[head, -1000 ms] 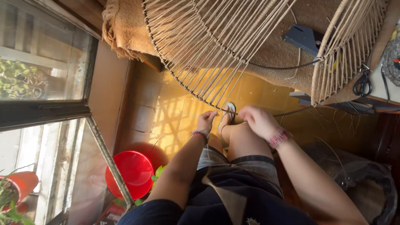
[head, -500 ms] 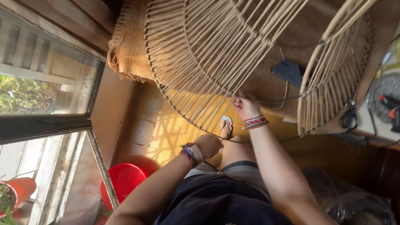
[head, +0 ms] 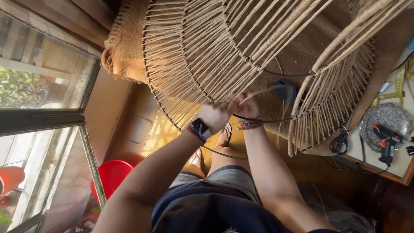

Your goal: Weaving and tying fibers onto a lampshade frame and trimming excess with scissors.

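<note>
Jute-coloured cord strands [head: 202,64] wrap the round frame [head: 302,108]. Both hands meet at its lower rim: the left hand [head: 214,115] has its fingers closed on strands, the right hand [head: 243,105] has its fingers curled around a blurred loose cord [head: 267,91]. Scissors [head: 340,141] lie right of the frame.

You face a dark-framed glass window [head: 43,112], sunlight patching the yellow tiled floor [head: 161,131] beside a red plastic bucket [head: 113,177].

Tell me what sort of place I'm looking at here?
Probably a home craft workshop. A large round frame wound with cord fills the view, both hands at its rim. On a side table lie scissors and a glue gun. A window on the left shows plants outside.
</note>
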